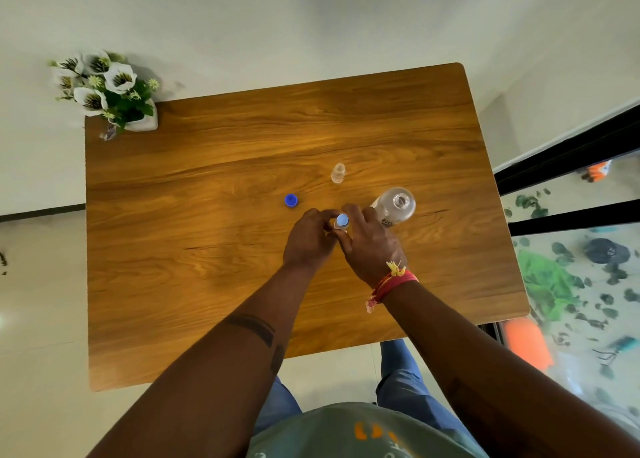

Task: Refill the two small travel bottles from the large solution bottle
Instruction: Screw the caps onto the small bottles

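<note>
Head view: both hands, left hand (309,239) and right hand (370,246), pinch one capped travel bottle (342,222) just beside the uncapped large bottle (394,205); beyond it stands the second travel bottle (338,173), a blue cap (291,200) left.

Table (214,215) wood-grain, smooth satin sheen; large bottle (394,205) clear glossy plastic; loose cap (291,200) blue plastic.

Both forearms reach forward, wrists close together. The left hand (309,236) and right hand (369,241) meet with fingers curled inward, fingertips nearly touching.
</note>
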Motion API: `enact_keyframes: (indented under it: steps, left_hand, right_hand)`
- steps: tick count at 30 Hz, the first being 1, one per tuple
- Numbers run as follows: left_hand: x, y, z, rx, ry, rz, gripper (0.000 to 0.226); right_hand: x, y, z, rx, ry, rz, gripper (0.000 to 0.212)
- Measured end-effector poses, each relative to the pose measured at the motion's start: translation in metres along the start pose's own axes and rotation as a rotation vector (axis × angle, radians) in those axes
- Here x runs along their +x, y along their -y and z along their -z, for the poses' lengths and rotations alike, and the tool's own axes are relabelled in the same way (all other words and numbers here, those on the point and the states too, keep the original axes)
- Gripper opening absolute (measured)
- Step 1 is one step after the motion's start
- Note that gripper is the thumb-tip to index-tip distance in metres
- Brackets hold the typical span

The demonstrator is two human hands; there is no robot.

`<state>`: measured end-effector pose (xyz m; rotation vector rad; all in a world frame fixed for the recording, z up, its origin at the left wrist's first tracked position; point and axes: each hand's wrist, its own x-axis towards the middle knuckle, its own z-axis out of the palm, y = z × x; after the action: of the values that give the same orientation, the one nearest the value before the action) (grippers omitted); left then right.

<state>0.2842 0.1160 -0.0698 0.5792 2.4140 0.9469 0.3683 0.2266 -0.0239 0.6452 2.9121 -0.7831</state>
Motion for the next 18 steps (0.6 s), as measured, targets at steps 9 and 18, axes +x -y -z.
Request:
enact_keyframes:
  steps: [9,18]
  left_hand:
    - [-0.0026,0.001,-0.0016,0.033,-0.025,0.033,0.037]
    - [-0.0045,0.0031,-0.0015,0.002,-0.021,0.025,0.036]
  right_hand:
    - [0.0085,-0.0001,0.0014,0.04,0.046,-0.078,0.053]
    - [0.0054,-0.0006,-0.0051,0.038,0.043,-0.015,0.026]
